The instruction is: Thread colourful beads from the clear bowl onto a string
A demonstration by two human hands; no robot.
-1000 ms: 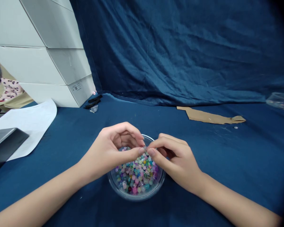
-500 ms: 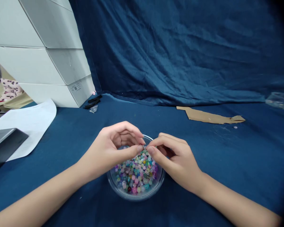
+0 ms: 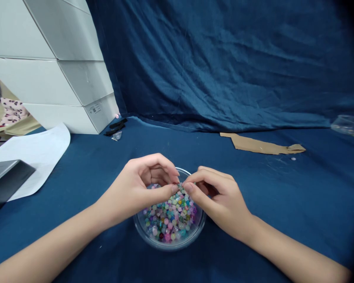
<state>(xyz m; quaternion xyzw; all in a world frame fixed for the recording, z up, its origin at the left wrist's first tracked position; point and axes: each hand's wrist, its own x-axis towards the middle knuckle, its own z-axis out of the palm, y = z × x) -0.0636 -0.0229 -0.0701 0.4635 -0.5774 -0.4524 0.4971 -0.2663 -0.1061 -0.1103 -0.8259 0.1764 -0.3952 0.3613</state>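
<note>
A clear round bowl (image 3: pixel 169 247) full of small beads (image 3: pixel 170 220) in pink, blue, purple, green and clear tones stands on the blue cloth. Over its far part, my left hand (image 3: pixel 144 186) has thumb and forefinger brought close in a pinch. Facing it from the right, my right hand (image 3: pixel 216 194) also pinches with thumb and forefinger, its other fingers curled. The two sets of fingertips almost meet. Whatever lies between them is too small to make out against the beads behind.
White boxes (image 3: pixel 73 78) are stacked at the back left. Paper (image 3: pixel 47 157) and a dark object (image 3: pixel 8 181) lie at left, black scraps (image 3: pixel 116 126) by the boxes. A torn cardboard strip (image 3: pixel 259 145) lies behind my right hand; a clear container (image 3: pixel 349 125) sits far right. Blue curtain (image 3: pixel 218 63) hangs behind.
My left fingertips have dipped very slightly toward the bowl. My right hand has stayed almost still, and the bowl has not moved.
</note>
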